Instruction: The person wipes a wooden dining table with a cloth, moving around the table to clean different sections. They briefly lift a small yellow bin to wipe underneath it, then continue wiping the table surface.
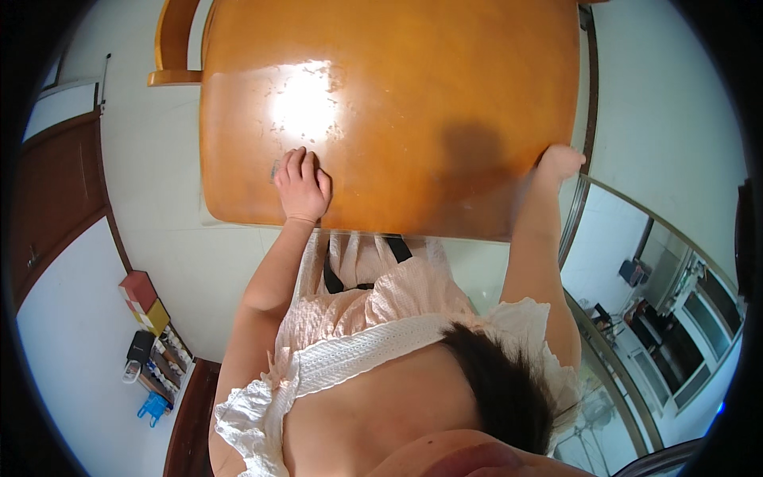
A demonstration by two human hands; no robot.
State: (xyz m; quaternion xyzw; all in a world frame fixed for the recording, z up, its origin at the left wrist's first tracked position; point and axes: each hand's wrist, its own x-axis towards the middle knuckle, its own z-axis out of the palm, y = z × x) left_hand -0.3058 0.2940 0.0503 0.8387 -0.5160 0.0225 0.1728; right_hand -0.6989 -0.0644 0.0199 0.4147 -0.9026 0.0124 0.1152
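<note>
A glossy wooden table (381,149) fills the upper middle of the view. My left hand (304,188) lies palm down on it near the front edge, fingers slightly apart, holding nothing. A small bluish mark or piece (275,171) shows beside its fingers; what it is I cannot tell. At the table's right edge is my right hand (561,162), its fingers curled and mostly hidden, so whether it grips the edge is unclear. A bright reflection and small marks show on the tabletop beyond my left hand.
A wooden chair (173,76) stands at the table's upper left. Boxes (143,301) and a blue plastic bag (154,407) are by the left wall. Glass sliding doors (620,369) stand at the right, with a kitchen area behind. A brown door (59,191) is far left.
</note>
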